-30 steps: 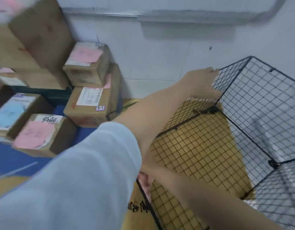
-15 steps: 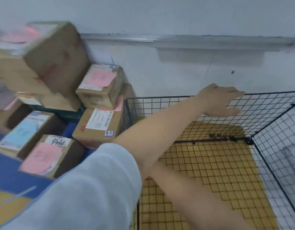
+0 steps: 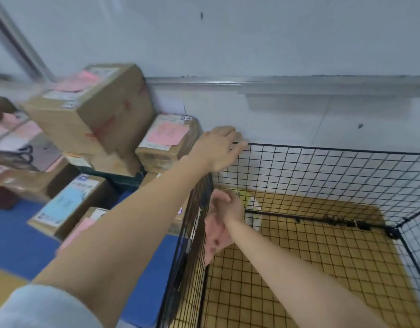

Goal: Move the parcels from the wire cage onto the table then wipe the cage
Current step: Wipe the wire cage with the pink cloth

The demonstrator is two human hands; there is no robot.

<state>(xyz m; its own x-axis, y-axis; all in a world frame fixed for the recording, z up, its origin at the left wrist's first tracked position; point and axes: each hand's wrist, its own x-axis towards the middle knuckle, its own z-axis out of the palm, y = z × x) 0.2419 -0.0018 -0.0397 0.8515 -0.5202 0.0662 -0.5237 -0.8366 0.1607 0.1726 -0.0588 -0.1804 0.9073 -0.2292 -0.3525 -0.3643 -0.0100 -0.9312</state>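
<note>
Motion blur smears the parcels [image 3: 90,110] stacked on the blue table [image 3: 17,235] left of the wire cage [image 3: 322,176]. Our left hand [image 3: 217,147] curls over its top corner wire. Inside, our right hand [image 3: 218,223] lies against the side mesh beside a pale thing [image 3: 252,209]; we cannot tell its grip.

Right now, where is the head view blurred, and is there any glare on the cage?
Head view: stacked brown cardboard parcels at left are motion-smeared; the black wire cage reads clearly along its back panel, smeared on its left panel; light is flat, no glare.
</note>
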